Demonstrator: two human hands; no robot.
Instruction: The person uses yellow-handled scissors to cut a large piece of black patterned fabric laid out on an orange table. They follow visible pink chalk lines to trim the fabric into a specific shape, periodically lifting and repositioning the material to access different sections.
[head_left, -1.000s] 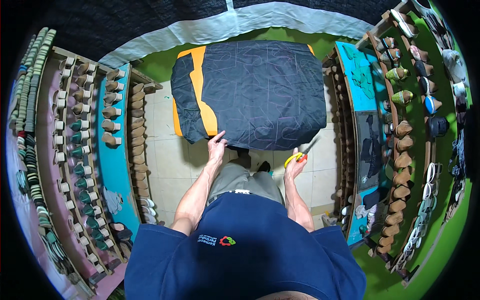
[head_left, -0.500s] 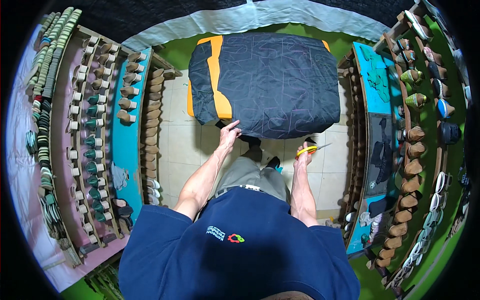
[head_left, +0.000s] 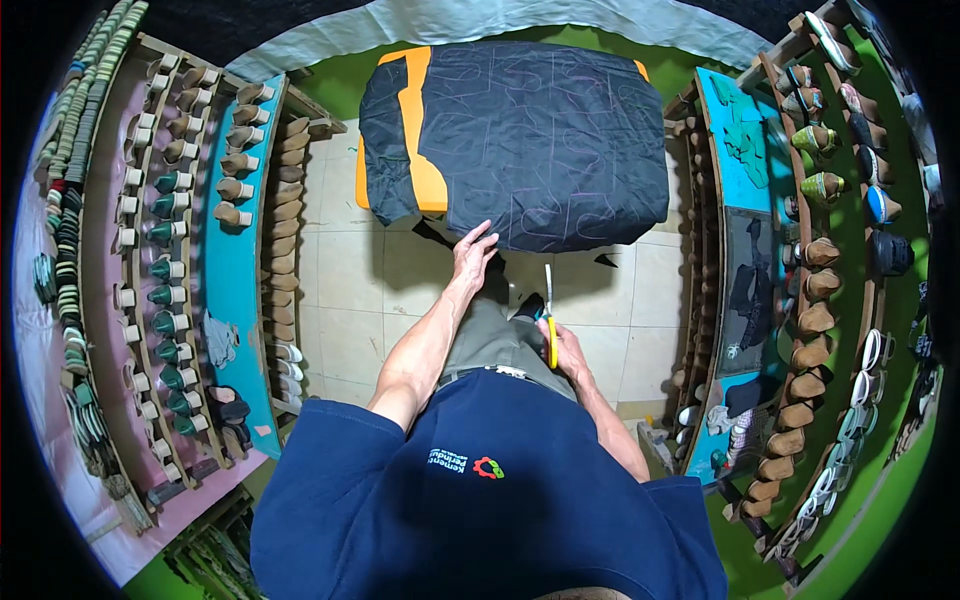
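A dark fabric sheet (head_left: 550, 150) with chalk-like outlines drawn over it drapes across an orange table (head_left: 428, 185). Part of the orange top shows through a gap where the cloth is cut apart, with a separate dark piece (head_left: 385, 150) on the left. At the near edge of the sheet my left hand (head_left: 472, 255) touches the cloth, its fingers extended. My right hand (head_left: 562, 348) is wrapped round yellow-handled scissors (head_left: 552, 335), which point away from me, short of the cloth. Their blades look close together.
Wooden racks with shoe lasts (head_left: 180, 300) line the left side, beside a blue board (head_left: 235, 280). On the right are another blue-topped table (head_left: 725, 110), more lasts (head_left: 815, 320) and sandals (head_left: 865, 400). A dark scrap (head_left: 606, 260) lies on the tiled floor (head_left: 345, 270).
My right hand has come left and nearer my body, turning the scissors from pointing right to pointing away from me. My left hand stays by the cloth's near edge, fingers now more spread.
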